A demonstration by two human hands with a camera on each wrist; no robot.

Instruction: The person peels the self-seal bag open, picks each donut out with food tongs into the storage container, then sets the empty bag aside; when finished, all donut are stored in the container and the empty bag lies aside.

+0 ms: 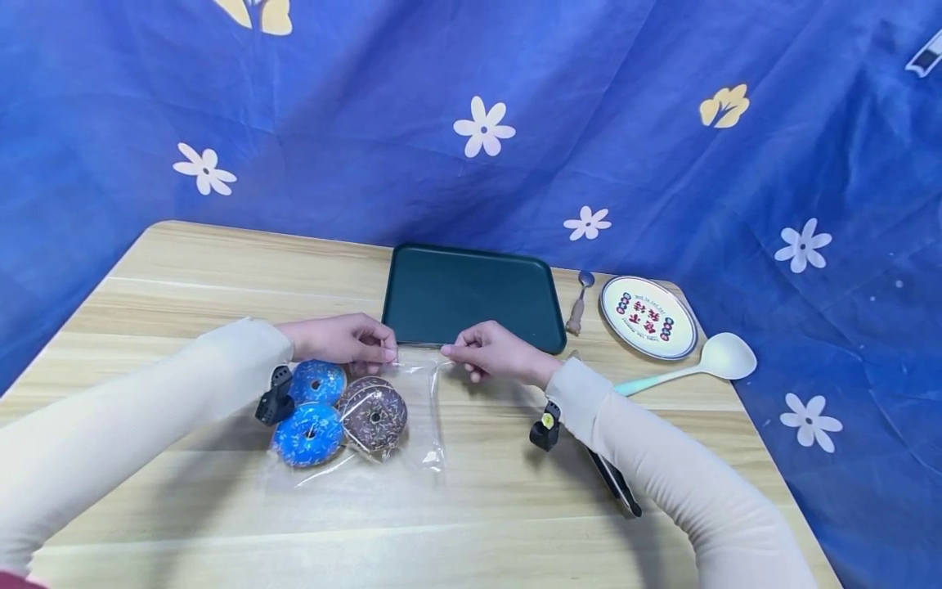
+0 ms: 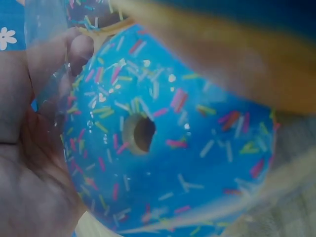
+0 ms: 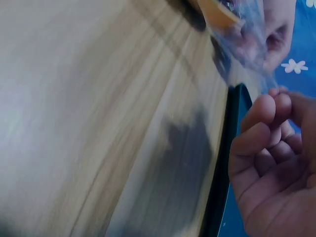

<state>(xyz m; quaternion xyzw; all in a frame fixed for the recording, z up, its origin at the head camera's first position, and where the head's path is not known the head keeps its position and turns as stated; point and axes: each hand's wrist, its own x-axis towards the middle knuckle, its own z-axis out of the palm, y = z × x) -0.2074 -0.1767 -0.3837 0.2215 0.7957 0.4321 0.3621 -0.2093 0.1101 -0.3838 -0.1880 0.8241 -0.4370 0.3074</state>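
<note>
A clear plastic bag [image 1: 423, 413] holds doughnuts with sprinkles: two blue ones, with a blue doughnut [image 1: 309, 434] in front, and brown ones, with a brown doughnut [image 1: 376, 417] on top. My left hand [image 1: 352, 340] pinches the bag's top edge at its left part, above the doughnuts. At the right end of that edge, my right hand [image 1: 502, 352] pinches the corner between thumb and forefinger. In the left wrist view, a blue doughnut [image 2: 197, 143] fills the picture beside the palm. The right wrist view shows the right fingertips [image 3: 264, 108] together on the film.
Just behind the hands lies a dark green tray [image 1: 471, 298]. To its right are a small spoon [image 1: 577, 311], a round plate [image 1: 640, 343] with red lettering, and a white ladle [image 1: 728, 357] with a turquoise handle. A long dark object [image 1: 616, 483] lies partly under the right forearm.
</note>
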